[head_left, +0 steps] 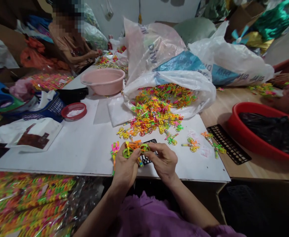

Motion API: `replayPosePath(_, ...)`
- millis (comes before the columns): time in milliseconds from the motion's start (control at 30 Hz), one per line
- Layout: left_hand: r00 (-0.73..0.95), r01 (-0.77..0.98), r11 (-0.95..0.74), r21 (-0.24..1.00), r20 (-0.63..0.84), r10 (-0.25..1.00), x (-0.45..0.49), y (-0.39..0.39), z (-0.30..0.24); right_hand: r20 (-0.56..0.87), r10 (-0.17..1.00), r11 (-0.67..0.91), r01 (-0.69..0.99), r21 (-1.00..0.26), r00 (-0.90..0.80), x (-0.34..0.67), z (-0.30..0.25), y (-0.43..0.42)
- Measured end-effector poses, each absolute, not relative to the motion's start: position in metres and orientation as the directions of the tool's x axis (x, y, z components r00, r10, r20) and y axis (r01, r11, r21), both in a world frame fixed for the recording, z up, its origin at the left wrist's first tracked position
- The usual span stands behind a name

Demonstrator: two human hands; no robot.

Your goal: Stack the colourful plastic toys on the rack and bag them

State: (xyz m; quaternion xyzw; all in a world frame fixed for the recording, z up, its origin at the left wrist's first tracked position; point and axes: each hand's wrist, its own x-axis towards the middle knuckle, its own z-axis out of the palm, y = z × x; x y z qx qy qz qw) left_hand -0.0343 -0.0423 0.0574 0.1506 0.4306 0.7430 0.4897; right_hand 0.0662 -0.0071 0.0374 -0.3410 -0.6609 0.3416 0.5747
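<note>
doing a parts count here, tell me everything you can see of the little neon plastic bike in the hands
The miniature plastic bicycle has a bright orange frame and two lime-green hoop wheels, and looks like glossy moulded plastic. It looks complete, though the fingers hide some of it. It is held on its side-to-side level above a white board, gripped between the left hand and right hand. A black plastic grid lies beneath and behind it.

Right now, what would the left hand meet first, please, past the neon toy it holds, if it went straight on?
Past the neon toy, probably the heap of neon plastic pieces; depth is unclear.
</note>
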Motion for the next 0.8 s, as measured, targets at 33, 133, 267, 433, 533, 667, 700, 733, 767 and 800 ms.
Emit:
replayPosePath(33, -0.465, -0.6, -0.139, 0.788, -0.202, 0.862, -0.036, -0.04, 0.057, 0.525, 0.842, 0.535, 0.059, -0.843, -0.123, 0.067, 0.038, -0.005)
replayPosePath(133, -0.465, -0.522, -0.174, 0.835, -0.108, 0.878, -0.042, -0.038, 0.057, 0.532, 0.835, 0.544, 0.064, -0.837, -0.14, 0.072, 0.04, -0.001)
replayPosePath(267, -0.388, -0.159, -0.32, 0.934, 0.239, 0.89, -0.054, -0.044, 0.056, 0.561, 0.802, 0.58, 0.04, -0.814, -0.207, 0.084, 0.04, 0.001)
replayPosePath(433, -0.235, 0.105, -0.412, 0.905, 0.425, 0.874, -0.064, -0.053, 0.053, 0.642, 0.719, 0.66, -0.026, -0.751, -0.267, 0.095, 0.041, -0.001)
replayPosePath(533, -0.153, 0.199, -0.529, 0.825, 0.559, 0.815, -0.063, -0.053, 0.056, 0.654, 0.703, 0.669, -0.054, -0.741, -0.28, 0.099, 0.041, -0.002)
replayPosePath(667, 0.013, 0.395, -0.702, 0.593, 0.76, 0.65, -0.062, -0.053, 0.063, 0.67, 0.681, 0.674, -0.103, -0.731, -0.296, 0.102, 0.041, -0.004)
replayPosePath(700, 0.037, 0.432, -0.713, 0.553, 0.779, 0.626, -0.062, -0.054, 0.065, 0.669, 0.682, 0.673, -0.107, -0.732, -0.296, 0.103, 0.04, -0.005)
replayPosePath(733, 0.059, 0.459, -0.72, 0.52, 0.791, 0.609, -0.061, -0.055, 0.066, 0.669, 0.682, 0.671, -0.109, -0.733, -0.295, 0.103, 0.04, -0.005)
replayPosePath(767, 0.07, 0.478, -0.723, 0.499, 0.799, 0.598, -0.061, -0.056, 0.066, 0.669, 0.684, 0.671, -0.111, -0.733, -0.291, 0.103, 0.04, -0.006)
replayPosePath(800, 0.069, 0.486, -0.719, 0.497, 0.798, 0.598, -0.06, -0.057, 0.065, 0.669, 0.685, 0.671, -0.11, -0.734, -0.288, 0.101, 0.04, -0.006)
